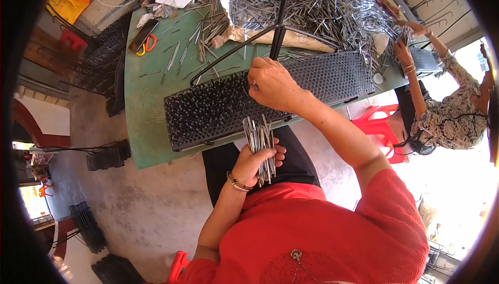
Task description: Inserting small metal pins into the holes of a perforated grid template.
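Right hand [271, 84], fingers pinched on one pin, over the perforated tray [260, 97] on the bench [150, 102]; left hand [254, 164], nearer the body, clamps upright bundle of pins [258, 136].

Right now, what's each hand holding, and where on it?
Left hand grips a bundle of metal pins around its lower half. Right hand pinches something small at the perforated black tray; cannot tell what.

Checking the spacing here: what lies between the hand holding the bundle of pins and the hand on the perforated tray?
In the head view, only the tray's pin-filled near edge and the bundle's tips separate the left hand from the right hand.
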Demonstrator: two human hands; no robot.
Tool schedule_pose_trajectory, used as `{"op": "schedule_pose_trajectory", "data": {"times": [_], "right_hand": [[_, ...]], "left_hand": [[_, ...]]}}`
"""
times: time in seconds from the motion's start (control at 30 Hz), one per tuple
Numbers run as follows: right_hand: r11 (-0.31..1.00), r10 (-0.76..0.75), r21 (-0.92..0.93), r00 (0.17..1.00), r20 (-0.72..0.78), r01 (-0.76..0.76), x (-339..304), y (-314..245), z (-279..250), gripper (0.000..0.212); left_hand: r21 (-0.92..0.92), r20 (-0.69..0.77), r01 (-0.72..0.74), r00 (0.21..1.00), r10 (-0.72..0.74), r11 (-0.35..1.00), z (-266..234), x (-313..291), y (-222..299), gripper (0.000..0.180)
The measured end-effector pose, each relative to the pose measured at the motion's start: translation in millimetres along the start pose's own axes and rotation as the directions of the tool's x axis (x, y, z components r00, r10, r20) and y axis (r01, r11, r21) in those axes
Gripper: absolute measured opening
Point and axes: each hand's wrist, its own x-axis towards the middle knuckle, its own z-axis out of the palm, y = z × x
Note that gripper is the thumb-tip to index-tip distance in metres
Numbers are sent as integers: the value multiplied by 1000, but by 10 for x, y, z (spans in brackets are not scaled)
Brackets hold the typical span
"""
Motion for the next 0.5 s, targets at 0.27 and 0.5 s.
{"op": "schedule_pose_trajectory", "data": {"times": [0.27,0.5], "right_hand": [[932,131,-356,975,181,-59,170,-229,-196,12],[988,66,-153,954,291,-22,219,-127,-257,12]], "left_hand": [[-45,13,4,1000,-3,999,-49,-3,3,29],[-51,36,2,999,-1,999,-96,-12,17,29]]}}
